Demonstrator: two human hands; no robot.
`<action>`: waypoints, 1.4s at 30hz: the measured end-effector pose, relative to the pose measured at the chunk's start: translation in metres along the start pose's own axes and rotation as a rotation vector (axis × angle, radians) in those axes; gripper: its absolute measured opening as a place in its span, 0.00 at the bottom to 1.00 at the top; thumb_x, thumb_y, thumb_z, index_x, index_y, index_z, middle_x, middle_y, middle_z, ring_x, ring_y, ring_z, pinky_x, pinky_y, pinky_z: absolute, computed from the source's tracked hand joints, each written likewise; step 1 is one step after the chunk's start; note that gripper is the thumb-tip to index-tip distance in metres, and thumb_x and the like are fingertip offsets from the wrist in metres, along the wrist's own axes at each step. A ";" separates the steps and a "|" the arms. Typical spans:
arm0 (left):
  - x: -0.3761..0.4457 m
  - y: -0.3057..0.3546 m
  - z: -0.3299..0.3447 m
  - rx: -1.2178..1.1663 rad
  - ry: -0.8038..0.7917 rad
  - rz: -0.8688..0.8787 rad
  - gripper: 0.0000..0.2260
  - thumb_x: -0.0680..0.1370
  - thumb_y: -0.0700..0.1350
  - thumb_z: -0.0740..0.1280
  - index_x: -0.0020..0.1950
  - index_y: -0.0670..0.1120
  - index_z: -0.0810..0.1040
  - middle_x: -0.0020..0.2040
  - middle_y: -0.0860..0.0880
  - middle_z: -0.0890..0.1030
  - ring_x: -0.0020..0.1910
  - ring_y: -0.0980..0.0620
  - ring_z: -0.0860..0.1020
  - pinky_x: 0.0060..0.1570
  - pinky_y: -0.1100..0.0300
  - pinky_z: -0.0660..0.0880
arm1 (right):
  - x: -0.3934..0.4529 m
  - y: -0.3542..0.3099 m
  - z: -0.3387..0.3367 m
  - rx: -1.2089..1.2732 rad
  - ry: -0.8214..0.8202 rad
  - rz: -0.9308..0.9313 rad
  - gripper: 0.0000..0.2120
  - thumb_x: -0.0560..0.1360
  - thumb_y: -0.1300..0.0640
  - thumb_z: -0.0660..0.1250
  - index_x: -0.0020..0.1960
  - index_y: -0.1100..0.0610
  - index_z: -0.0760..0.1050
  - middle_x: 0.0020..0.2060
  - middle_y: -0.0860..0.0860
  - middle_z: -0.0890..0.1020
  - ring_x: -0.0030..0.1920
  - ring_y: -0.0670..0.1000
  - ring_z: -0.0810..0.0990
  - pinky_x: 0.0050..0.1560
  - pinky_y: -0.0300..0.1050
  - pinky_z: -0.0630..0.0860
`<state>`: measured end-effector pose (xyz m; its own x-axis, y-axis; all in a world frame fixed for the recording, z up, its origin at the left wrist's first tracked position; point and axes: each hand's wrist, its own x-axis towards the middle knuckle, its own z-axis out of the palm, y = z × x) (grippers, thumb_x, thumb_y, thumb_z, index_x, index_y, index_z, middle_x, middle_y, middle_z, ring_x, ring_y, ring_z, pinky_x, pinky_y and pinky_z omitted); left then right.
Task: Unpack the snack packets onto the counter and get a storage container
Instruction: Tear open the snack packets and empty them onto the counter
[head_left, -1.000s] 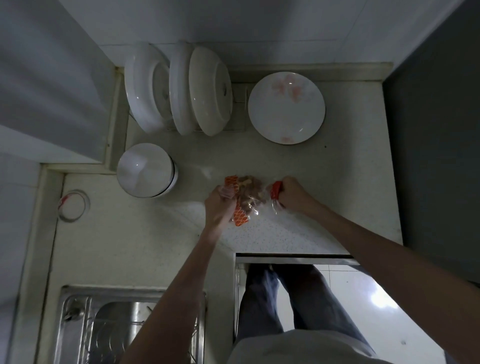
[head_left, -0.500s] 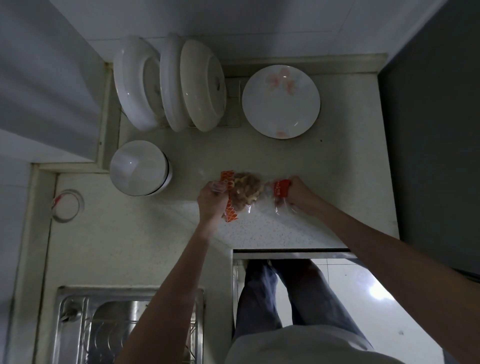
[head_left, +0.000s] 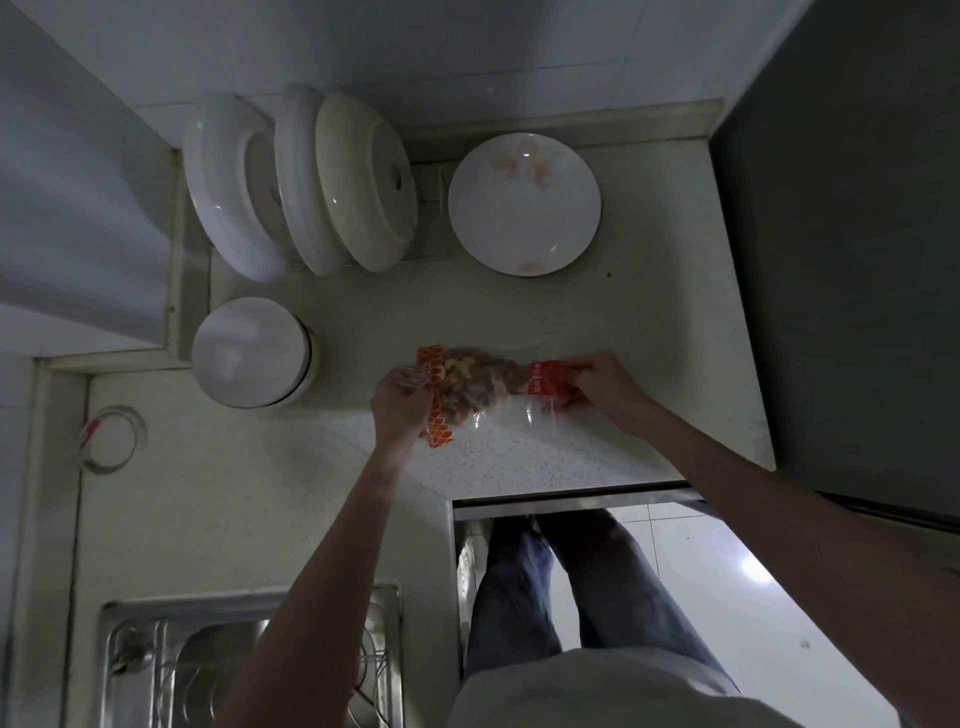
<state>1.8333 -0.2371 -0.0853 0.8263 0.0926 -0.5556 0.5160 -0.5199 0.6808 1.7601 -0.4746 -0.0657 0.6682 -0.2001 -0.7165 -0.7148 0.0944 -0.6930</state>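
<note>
A clear snack packet (head_left: 480, 382) with orange-red printed ends and brown nuts inside is stretched between both hands just above the speckled counter (head_left: 519, 457). My left hand (head_left: 400, 402) pinches its left, scale-patterned end. My right hand (head_left: 597, 387) grips the red band at its right end. Loose clear plastic hangs below the packet near the right hand. No storage container is visible.
White plates (head_left: 296, 187) stand upright in a rack at the back left. A flat plate with pink marks (head_left: 524, 202) lies at the back. An upturned white bowl (head_left: 252, 353) sits left of the hands. A metal sink (head_left: 249, 660) is near left; a dark appliance (head_left: 852, 260) bounds the right.
The packet has been pulled longer between the hands, the right hand moving right. The nuts are now spread along its length.
</note>
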 end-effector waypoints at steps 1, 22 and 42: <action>0.000 0.000 0.000 -0.002 -0.005 0.000 0.05 0.74 0.40 0.66 0.45 0.49 0.77 0.43 0.47 0.82 0.33 0.54 0.81 0.25 0.60 0.77 | -0.001 0.001 -0.002 -0.001 0.026 0.001 0.08 0.75 0.67 0.65 0.52 0.68 0.79 0.33 0.58 0.82 0.29 0.51 0.83 0.33 0.45 0.82; -0.002 -0.003 -0.001 -0.066 -0.056 0.035 0.07 0.76 0.39 0.68 0.53 0.41 0.78 0.46 0.47 0.81 0.45 0.48 0.79 0.39 0.59 0.76 | -0.036 0.019 -0.059 0.145 0.116 0.018 0.09 0.77 0.68 0.63 0.55 0.70 0.76 0.30 0.61 0.76 0.30 0.58 0.83 0.37 0.49 0.83; -0.082 0.027 -0.016 -0.114 -0.077 0.473 0.06 0.77 0.47 0.70 0.45 0.52 0.73 0.44 0.49 0.80 0.39 0.55 0.81 0.32 0.63 0.78 | -0.105 -0.032 -0.084 0.097 0.105 -0.095 0.06 0.76 0.65 0.64 0.50 0.65 0.80 0.23 0.56 0.76 0.32 0.62 0.84 0.35 0.47 0.82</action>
<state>1.7835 -0.2448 -0.0138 0.9590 -0.1965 -0.2041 0.1137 -0.3927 0.9126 1.6953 -0.5385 0.0384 0.7030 -0.3129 -0.6387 -0.6227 0.1630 -0.7653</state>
